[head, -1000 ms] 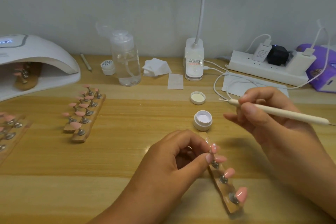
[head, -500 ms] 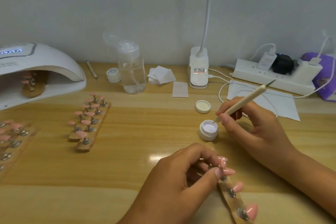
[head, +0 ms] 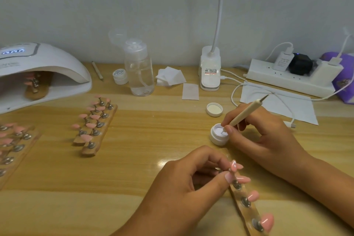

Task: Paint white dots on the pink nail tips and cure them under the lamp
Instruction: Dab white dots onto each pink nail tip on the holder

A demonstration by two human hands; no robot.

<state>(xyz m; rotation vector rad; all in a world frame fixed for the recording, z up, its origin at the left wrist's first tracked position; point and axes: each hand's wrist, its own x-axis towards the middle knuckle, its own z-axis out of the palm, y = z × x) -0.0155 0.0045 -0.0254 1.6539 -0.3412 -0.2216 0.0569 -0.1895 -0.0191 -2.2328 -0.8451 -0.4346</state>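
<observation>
Dipping into the small pot of white gel [head: 217, 136] near the middle of the table [head: 143, 149], the tip of the dotting pen [head: 243, 116] rests in the paint, with the fingers of the right hand [head: 264, 140] clamped round its shaft like a pencil. Just nearer, the left hand [head: 182, 184] pinches the far end of a wooden strip [head: 247, 210] of pink nail tips [head: 252, 196] — thumb and fingers closed on it. Farther left lie more strips [head: 95, 124], and the curing lamp [head: 44, 63] covers another.
</observation>
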